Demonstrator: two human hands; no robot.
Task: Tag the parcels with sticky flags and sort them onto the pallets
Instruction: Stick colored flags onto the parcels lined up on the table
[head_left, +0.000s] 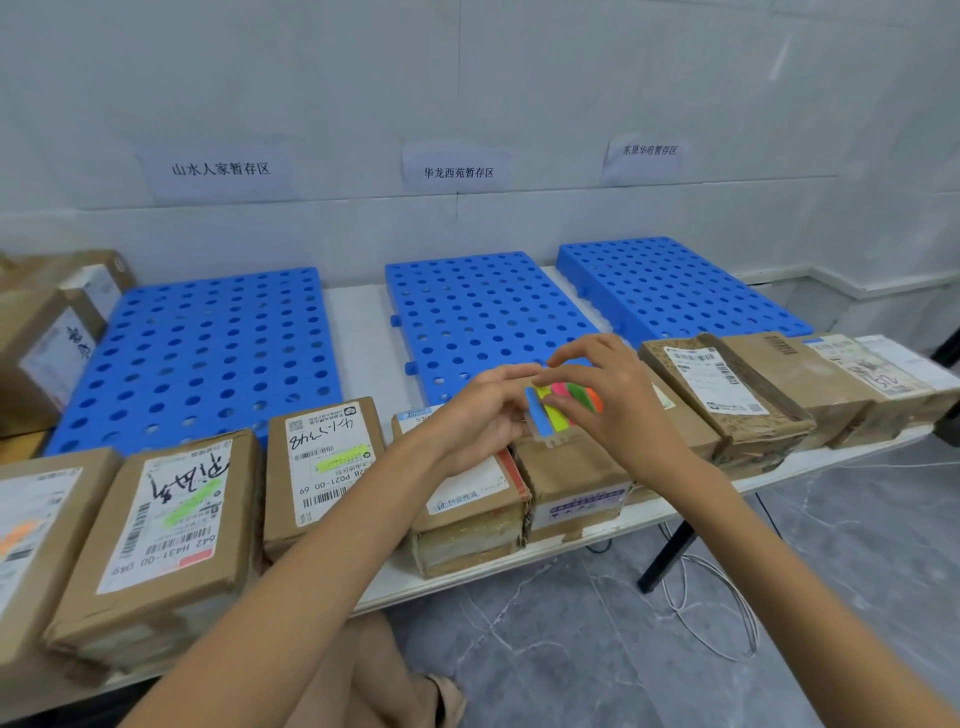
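Note:
A row of brown cardboard parcels lines the table's front edge, among them a parcel (171, 514) with a green flag and a parcel (322, 457) with a yellow flag on its label. Above the middle parcel (566, 467), my left hand (483, 410) holds a pad of sticky flags (556, 415) in blue, yellow, pink, green and orange. My right hand (608, 395) pinches at the flags with its fingertips. Three blue perforated pallets lie behind: left pallet (202, 353), middle pallet (483, 317), right pallet (675, 286); nothing lies on them.
Paper signs hang on the wall above each pallet. More boxes (47, 332) are stacked at the far left. Further parcels (769, 384) run along the table's right end. White cables (711, 608) lie on the grey floor below the table edge.

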